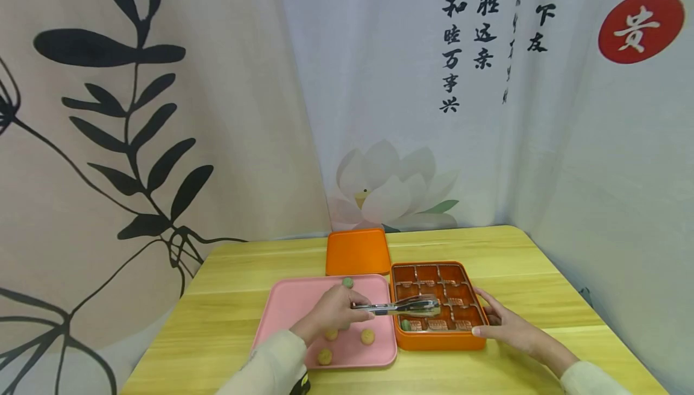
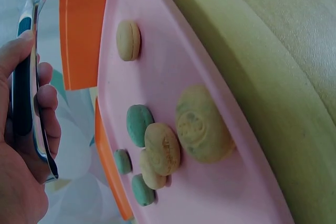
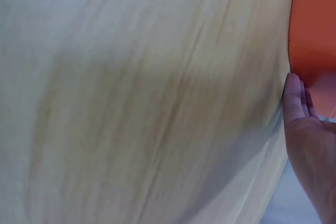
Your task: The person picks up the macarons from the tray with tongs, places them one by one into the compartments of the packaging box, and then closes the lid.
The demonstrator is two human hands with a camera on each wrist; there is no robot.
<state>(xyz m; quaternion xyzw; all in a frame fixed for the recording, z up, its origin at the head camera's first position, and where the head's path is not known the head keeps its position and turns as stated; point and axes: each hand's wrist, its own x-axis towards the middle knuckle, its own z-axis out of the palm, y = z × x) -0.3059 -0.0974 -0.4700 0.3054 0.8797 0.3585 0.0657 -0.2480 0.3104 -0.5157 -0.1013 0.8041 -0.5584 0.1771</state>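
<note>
My left hand [image 1: 337, 309] grips metal tongs [image 1: 398, 307] over the pink tray [image 1: 290, 298]. The tongs point right, their tips above the middle of the orange box [image 1: 434, 341], with nothing visible between them. Inside the box is a divided insert, and a green cookie [image 1: 405, 325] sits in its front left compartment. Relaxed fingers of my right hand [image 1: 509, 327] rest along the box's right wall, the thumb at its front right corner. Round yellow cookies [image 2: 202, 124], some stamped, and green cookies [image 2: 139, 125] lie on the tray, partly hidden by my left hand in the head view.
A flat orange lid [image 1: 358, 251] lies behind the tray, close to the box. All of it stands on a wood-grain table [image 1: 217, 304]. A printed curtain [image 1: 260, 112] hangs behind the table's back edge.
</note>
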